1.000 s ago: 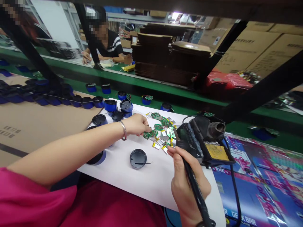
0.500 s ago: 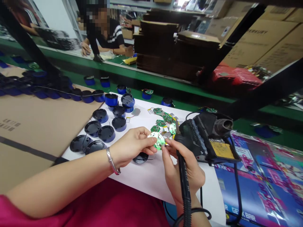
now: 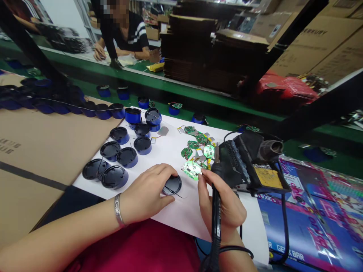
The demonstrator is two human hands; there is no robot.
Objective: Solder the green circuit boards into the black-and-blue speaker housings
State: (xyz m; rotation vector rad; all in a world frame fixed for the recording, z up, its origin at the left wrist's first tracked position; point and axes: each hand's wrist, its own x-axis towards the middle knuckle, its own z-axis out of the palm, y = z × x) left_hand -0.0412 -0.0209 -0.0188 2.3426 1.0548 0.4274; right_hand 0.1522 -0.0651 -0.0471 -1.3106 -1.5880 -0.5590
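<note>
Two hands sit apart in my view: the left hand [image 3: 150, 190] curls round a shallow black casing [image 3: 172, 186] on the white worktop [image 3: 161, 156]; the right hand [image 3: 224, 206] grips a soldering iron [image 3: 216, 211], fingertips at the edge of a glossy green circuit board [image 3: 191, 170]; whether they pinch it, I can't quite tell. I'd press the smooth, round casing flat; I'd touch the flat, angular board by its edges only.

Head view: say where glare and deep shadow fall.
Head view, right: bright streaks cross the glossy printed sheets; head view, centre: the circuit board by the right hand shines pale; head view, top: the stacked cardboard sinks into near-black shadow.
</note>
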